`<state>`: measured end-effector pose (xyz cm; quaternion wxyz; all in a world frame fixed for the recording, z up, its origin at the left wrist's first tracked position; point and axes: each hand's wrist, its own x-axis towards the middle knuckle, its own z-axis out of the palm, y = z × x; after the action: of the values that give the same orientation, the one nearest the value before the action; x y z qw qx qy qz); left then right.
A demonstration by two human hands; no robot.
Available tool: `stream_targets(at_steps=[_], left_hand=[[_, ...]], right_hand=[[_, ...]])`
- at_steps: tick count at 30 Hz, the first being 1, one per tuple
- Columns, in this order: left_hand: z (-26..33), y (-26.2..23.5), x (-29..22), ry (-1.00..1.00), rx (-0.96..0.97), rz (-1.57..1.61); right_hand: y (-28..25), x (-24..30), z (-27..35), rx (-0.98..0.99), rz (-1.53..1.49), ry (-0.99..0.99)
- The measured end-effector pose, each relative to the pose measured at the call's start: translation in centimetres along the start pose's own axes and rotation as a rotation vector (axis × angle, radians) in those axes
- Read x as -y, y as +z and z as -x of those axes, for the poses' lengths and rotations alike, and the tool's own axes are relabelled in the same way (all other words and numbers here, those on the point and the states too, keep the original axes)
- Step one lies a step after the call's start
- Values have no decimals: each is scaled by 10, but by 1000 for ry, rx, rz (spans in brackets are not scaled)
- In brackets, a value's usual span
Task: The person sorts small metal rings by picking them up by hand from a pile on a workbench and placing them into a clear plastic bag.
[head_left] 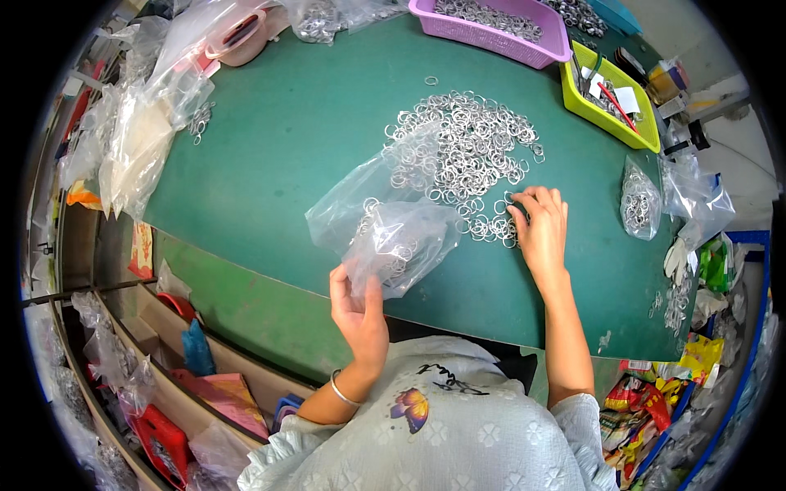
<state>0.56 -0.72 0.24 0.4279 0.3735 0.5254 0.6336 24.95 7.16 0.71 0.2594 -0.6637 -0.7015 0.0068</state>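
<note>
A green-topped desk [270, 139] fills the middle under even, bright light. At the far edge stand a purple basket [548, 45] and a yellow-green tray [647, 135]. Wooden shelves [123, 327] crammed with bags line the near left

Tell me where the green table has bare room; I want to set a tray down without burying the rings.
The widest bare stretch of the green table lies between the plastic bags on the left and the ring pile. The near edge right of the right hand is bare too. The far rim is crowded by the purple basket and yellow tray.
</note>
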Motion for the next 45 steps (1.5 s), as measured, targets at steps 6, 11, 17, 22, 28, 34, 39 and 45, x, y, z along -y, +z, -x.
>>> stream_targets(at_steps=[6,11,17,22,28,34,39,45], left_hand=[[1,-1,-1,-6,-10,-4],[0,0,0,-10,-3,0],[0,1,-2,-9,-2,-6],[1,-2,-1,-2,-7,-11],[0,3,0,-14,4,16],[1,0,1,-14,14,-1],[1,2,1,-28,22,33],[1,3,-1,-36,23,26]], right_hand=[[4,-4,3,-38,-118,63],[6,5,3,6,-43,-64],[6,1,-1,120,36,-108],[-23,34,3,23,-192,-125],[-12,95,37,98,-376,-360],[-26,40,33,21,-262,-96],[-38,-16,37,30,58,60],[-26,-34,48,-45,-183,203]])
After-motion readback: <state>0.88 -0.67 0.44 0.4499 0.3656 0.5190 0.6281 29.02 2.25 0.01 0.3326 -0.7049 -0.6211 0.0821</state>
